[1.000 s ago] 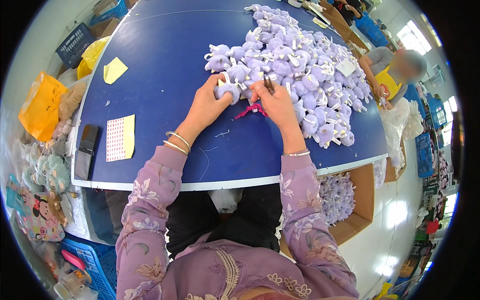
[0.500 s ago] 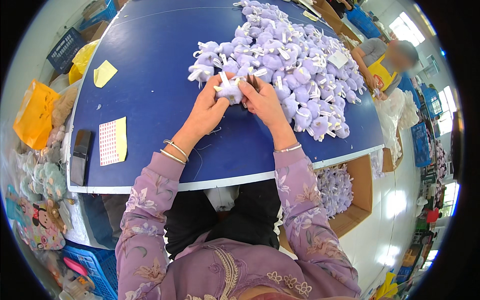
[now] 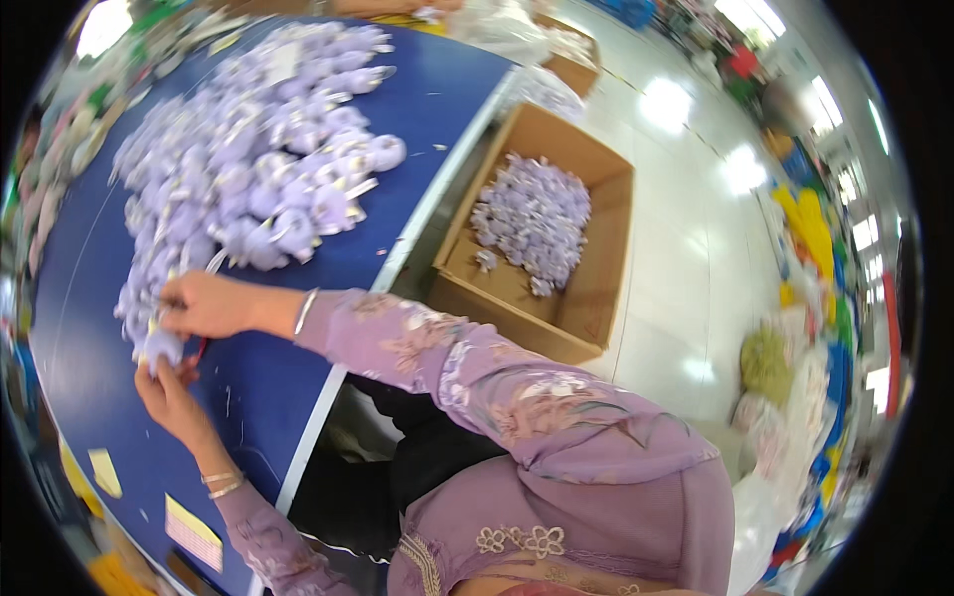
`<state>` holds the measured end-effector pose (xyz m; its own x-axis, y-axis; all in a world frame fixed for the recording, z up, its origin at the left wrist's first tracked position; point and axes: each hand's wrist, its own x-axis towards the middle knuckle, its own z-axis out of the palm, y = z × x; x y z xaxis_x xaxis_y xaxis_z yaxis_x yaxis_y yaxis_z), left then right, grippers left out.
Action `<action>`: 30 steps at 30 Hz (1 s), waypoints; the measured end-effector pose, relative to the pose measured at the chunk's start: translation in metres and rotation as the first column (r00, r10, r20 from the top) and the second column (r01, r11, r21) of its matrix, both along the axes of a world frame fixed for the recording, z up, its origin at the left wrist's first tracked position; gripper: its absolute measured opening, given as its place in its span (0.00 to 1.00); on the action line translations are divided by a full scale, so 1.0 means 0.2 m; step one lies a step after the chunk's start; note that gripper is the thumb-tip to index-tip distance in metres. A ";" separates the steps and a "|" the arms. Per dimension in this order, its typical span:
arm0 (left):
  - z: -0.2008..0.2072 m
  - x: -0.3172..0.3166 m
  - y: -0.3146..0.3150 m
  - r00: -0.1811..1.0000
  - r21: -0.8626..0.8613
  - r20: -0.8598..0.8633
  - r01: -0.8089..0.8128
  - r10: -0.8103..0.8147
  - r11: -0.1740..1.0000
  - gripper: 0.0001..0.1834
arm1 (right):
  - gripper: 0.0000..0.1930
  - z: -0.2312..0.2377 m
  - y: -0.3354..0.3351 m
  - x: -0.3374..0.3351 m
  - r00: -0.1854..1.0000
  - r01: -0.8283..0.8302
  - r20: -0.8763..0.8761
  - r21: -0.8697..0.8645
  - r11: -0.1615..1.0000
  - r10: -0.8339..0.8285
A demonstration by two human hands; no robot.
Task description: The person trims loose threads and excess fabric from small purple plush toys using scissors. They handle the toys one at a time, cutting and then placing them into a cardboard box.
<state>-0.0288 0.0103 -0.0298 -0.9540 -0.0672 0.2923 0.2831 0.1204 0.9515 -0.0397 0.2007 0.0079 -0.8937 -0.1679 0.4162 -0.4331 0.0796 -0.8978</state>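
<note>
A small lilac plush toy with white ribbon tags is held over the blue tabletop, at the near end of a large pile of similar toys. My left hand grips it from below, fingers closed around its lower side. Just above, my right hand is closed, its fingertips at the toy's upper side. A thin red and dark piece of the thread snips shows beneath the right hand; the rest is hidden. A white ribbon stands up beside the right fingers.
An open cardboard box holding many small lilac pieces stands on the floor right of the table. Yellow paper and a sticker sheet lie at the table's lower left. Another person's arm shows at the top edge.
My view has swung to the right, so the table and both hands now appear farther left and the box is fully visible. The toy remains in my left hand.
</note>
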 end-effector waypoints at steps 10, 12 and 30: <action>0.11 0.06 0.11 0.999 0.104 -0.049 0.018 -0.013 0.994 0.18 | 0.07 0.20 0.48 0.51 0.850 0.461 -0.157 -0.238 0.855 -0.502; 0.07 0.02 0.05 0.998 0.042 -0.061 0.021 -0.018 0.999 0.17 | 0.06 0.12 0.72 0.70 0.743 0.562 -0.162 -0.377 0.736 -0.650; 0.00 0.23 0.04 0.950 -0.695 -0.018 0.213 -0.312 0.687 0.24 | 0.20 -1.26 1.29 2.29 0.024 0.390 0.301 0.875 0.286 -0.953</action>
